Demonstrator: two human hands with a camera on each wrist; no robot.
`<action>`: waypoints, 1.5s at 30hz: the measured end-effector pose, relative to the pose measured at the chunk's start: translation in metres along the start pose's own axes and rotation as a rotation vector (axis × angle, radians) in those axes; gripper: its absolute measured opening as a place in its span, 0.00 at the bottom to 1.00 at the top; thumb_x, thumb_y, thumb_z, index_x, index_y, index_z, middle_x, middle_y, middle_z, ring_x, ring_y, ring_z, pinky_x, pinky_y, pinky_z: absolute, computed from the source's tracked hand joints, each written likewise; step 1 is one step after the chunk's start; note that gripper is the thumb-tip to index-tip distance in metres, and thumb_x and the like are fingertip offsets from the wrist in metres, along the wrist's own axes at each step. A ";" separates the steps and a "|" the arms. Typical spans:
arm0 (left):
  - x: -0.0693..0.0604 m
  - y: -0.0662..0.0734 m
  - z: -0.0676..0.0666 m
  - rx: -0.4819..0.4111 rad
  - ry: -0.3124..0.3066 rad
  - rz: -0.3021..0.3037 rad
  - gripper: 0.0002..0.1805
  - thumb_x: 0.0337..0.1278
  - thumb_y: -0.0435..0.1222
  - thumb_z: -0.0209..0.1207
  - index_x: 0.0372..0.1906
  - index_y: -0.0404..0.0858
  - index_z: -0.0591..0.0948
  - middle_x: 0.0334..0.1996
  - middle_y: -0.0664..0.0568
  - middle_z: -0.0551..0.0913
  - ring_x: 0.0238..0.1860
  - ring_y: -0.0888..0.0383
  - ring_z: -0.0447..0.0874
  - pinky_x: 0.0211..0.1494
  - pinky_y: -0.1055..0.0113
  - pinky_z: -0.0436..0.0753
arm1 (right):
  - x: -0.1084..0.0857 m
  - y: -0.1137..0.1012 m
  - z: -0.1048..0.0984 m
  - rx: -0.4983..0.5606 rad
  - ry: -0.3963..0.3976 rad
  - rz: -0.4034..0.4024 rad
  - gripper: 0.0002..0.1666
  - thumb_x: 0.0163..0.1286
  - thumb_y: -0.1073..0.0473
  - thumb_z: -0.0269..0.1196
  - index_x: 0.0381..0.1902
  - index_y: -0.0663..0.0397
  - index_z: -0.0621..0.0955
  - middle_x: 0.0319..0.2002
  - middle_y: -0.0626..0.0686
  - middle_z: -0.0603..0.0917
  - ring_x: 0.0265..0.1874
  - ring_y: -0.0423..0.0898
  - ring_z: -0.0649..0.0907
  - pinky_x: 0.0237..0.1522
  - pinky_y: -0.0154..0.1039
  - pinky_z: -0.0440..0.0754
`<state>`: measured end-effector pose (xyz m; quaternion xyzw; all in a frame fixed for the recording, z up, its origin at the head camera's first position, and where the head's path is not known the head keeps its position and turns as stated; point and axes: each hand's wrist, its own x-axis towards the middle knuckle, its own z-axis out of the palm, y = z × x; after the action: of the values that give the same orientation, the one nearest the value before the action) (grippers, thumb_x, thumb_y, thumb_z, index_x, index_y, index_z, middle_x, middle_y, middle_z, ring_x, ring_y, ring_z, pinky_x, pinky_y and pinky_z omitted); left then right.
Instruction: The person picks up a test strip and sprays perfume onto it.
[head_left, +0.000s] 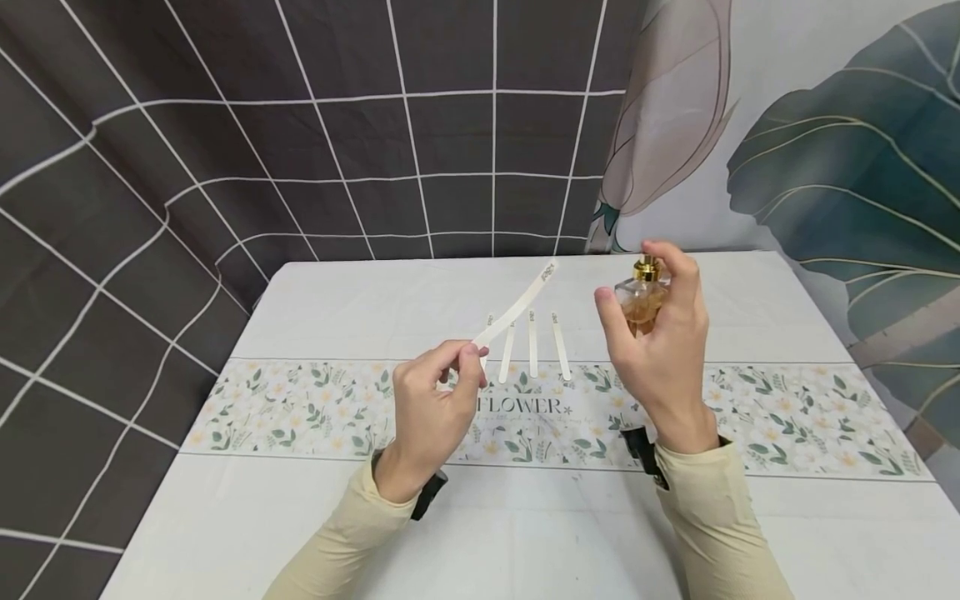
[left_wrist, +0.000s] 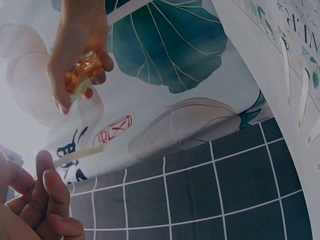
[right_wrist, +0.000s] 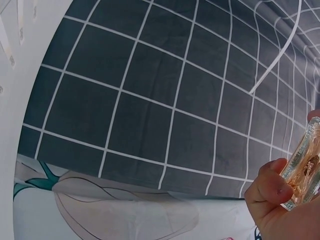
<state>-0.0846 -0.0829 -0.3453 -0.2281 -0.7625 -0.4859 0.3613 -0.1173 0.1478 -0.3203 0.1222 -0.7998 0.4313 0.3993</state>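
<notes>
My left hand [head_left: 433, 402] pinches the lower end of a white paper perfume test strip [head_left: 519, 306] between thumb and fingers. The strip slants up and right, bowed slightly, with small dark print at its far end. In my right hand [head_left: 670, 354] is a clear glass perfume bottle [head_left: 640, 308] of amber liquid, gripped upright, its index finger resting on the gold spray top [head_left: 646, 267]. The left wrist view shows the strip [left_wrist: 80, 155] pointing out from the fingertips, apart from the bottle [left_wrist: 84, 67]. Only part of the bottle [right_wrist: 305, 170] appears in the right wrist view.
Several more test strips [head_left: 533, 346] lie side by side on the white tablecloth [head_left: 360, 308], partly behind the left hand and held strip. A flower-printed band [head_left: 300, 408] crosses the table. Behind hang a dark grid curtain [head_left: 450, 133] and a leaf-patterned cloth [head_left: 847, 167].
</notes>
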 end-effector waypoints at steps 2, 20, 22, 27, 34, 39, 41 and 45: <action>0.000 0.000 0.000 0.001 0.003 0.005 0.12 0.64 0.28 0.54 0.29 0.33 0.87 0.14 0.55 0.82 0.15 0.63 0.71 0.24 0.73 0.71 | 0.000 0.000 0.000 0.000 -0.001 0.003 0.33 0.69 0.54 0.66 0.69 0.52 0.70 0.44 0.58 0.76 0.21 0.43 0.69 0.25 0.28 0.67; 0.001 0.000 0.000 -0.006 0.010 0.004 0.12 0.64 0.28 0.54 0.30 0.32 0.87 0.14 0.54 0.82 0.18 0.60 0.79 0.24 0.71 0.77 | 0.000 -0.001 0.001 0.009 -0.012 0.006 0.32 0.69 0.53 0.66 0.68 0.52 0.70 0.48 0.62 0.77 0.23 0.44 0.69 0.25 0.29 0.67; 0.000 0.000 -0.001 -0.009 0.010 0.002 0.12 0.64 0.28 0.54 0.30 0.33 0.87 0.15 0.55 0.82 0.18 0.60 0.79 0.24 0.71 0.76 | 0.000 -0.001 0.001 0.011 -0.013 0.006 0.32 0.68 0.54 0.66 0.68 0.52 0.70 0.48 0.61 0.77 0.23 0.46 0.69 0.25 0.28 0.67; 0.000 0.001 -0.001 -0.011 0.006 -0.006 0.12 0.64 0.28 0.55 0.30 0.33 0.87 0.15 0.55 0.82 0.19 0.60 0.80 0.23 0.66 0.76 | 0.000 0.000 0.001 0.022 -0.019 0.000 0.32 0.69 0.54 0.66 0.67 0.51 0.71 0.45 0.59 0.76 0.22 0.45 0.69 0.25 0.28 0.67; 0.000 0.002 -0.002 -0.015 0.011 -0.007 0.11 0.63 0.28 0.55 0.30 0.34 0.87 0.14 0.55 0.81 0.19 0.59 0.80 0.23 0.62 0.76 | 0.000 0.003 0.003 0.035 -0.077 -0.035 0.32 0.68 0.58 0.67 0.67 0.55 0.72 0.49 0.60 0.77 0.19 0.38 0.69 0.25 0.27 0.68; 0.001 0.003 -0.003 -0.002 0.013 -0.002 0.11 0.63 0.28 0.56 0.30 0.34 0.87 0.14 0.56 0.82 0.19 0.59 0.79 0.24 0.65 0.75 | 0.000 0.003 0.003 0.026 -0.136 -0.018 0.32 0.68 0.59 0.67 0.67 0.55 0.70 0.50 0.61 0.76 0.19 0.39 0.71 0.24 0.27 0.69; 0.001 0.003 -0.003 0.002 0.014 0.000 0.11 0.63 0.29 0.56 0.29 0.34 0.87 0.15 0.56 0.82 0.19 0.59 0.79 0.25 0.67 0.75 | -0.001 0.003 0.004 0.027 -0.146 -0.007 0.32 0.67 0.59 0.67 0.67 0.55 0.70 0.49 0.60 0.76 0.18 0.39 0.71 0.23 0.28 0.69; 0.001 0.004 -0.004 0.007 0.015 -0.001 0.11 0.63 0.28 0.56 0.30 0.34 0.88 0.15 0.56 0.82 0.19 0.58 0.79 0.26 0.67 0.75 | -0.002 0.002 0.005 0.032 -0.150 0.007 0.33 0.67 0.60 0.68 0.68 0.53 0.71 0.49 0.59 0.77 0.19 0.38 0.70 0.24 0.28 0.68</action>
<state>-0.0814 -0.0846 -0.3418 -0.2229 -0.7615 -0.4850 0.3676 -0.1194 0.1447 -0.3247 0.1578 -0.8209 0.4350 0.3346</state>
